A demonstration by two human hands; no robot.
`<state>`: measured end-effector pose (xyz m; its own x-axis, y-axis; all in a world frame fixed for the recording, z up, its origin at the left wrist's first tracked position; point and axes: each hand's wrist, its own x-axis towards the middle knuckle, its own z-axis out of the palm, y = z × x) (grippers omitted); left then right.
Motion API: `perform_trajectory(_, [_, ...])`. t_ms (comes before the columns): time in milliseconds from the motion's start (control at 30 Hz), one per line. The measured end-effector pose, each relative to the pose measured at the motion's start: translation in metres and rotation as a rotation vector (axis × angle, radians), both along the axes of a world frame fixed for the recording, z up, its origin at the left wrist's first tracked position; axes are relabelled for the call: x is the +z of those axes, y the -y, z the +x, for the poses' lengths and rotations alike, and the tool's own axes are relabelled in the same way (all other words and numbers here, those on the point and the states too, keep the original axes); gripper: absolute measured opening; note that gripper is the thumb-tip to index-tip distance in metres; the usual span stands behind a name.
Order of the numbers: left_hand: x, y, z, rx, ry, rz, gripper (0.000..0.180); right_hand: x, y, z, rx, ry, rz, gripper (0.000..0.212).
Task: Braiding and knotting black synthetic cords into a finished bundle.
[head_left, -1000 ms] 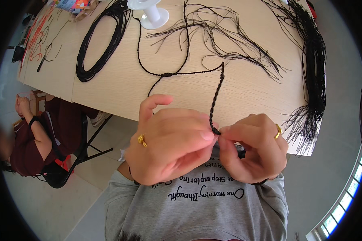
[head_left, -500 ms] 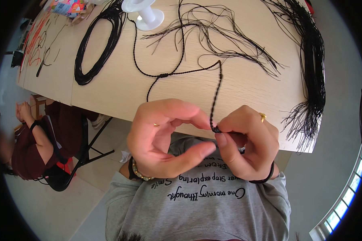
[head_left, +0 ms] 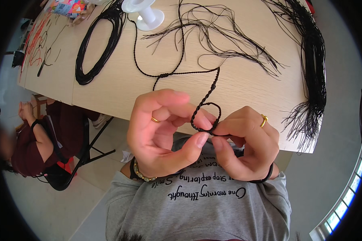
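Observation:
A black braided cord [head_left: 213, 86] rises from my fingers to the table, where it joins a longer twisted cord with a thick knot [head_left: 164, 75] in it. Between my hands the cord bends into a small loop [head_left: 220, 110]. My left hand [head_left: 149, 134] pinches the foot of that loop between thumb and fingertip. Close beside it, my right hand [head_left: 249, 140] grips the cord with thumb and forefinger, its other fingers curled in. The cord's end inside the right hand is mostly hidden.
On the table [head_left: 108, 96] lie a coil of black cord [head_left: 80, 64], loose black threads [head_left: 245, 52] and a thick black bundle [head_left: 313, 60] along the right edge. A white spool [head_left: 151, 18] stands at the back. Red threads [head_left: 36, 40] lie far left. Someone sits [head_left: 44, 140] at left.
A small loop now shows in the cord between my hands. My left thumb has come in from apart to pinch it. The upper cord has shifted slightly and lies lower.

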<state>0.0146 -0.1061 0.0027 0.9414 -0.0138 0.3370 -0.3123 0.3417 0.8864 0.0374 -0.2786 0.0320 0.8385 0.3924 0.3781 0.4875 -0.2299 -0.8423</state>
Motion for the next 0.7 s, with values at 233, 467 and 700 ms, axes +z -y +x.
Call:
perform_trajectory(233, [0.003,0.004,-0.001,-0.029,-0.071,-0.043,0.055,-0.008,0.004,0.0,0.0,-0.107,0.187,0.017])
perform_trajectory(467, [0.0,0.006,0.0,-0.016,-0.04,-0.05,0.054,-0.012,0.004,0.003,0.03,-0.112,0.212,0.014])
perform_trajectory(700, [-0.001,0.009,0.005,-0.056,-0.022,-0.076,0.058,-0.015,0.002,0.002,-0.009,-0.036,0.27,0.013])
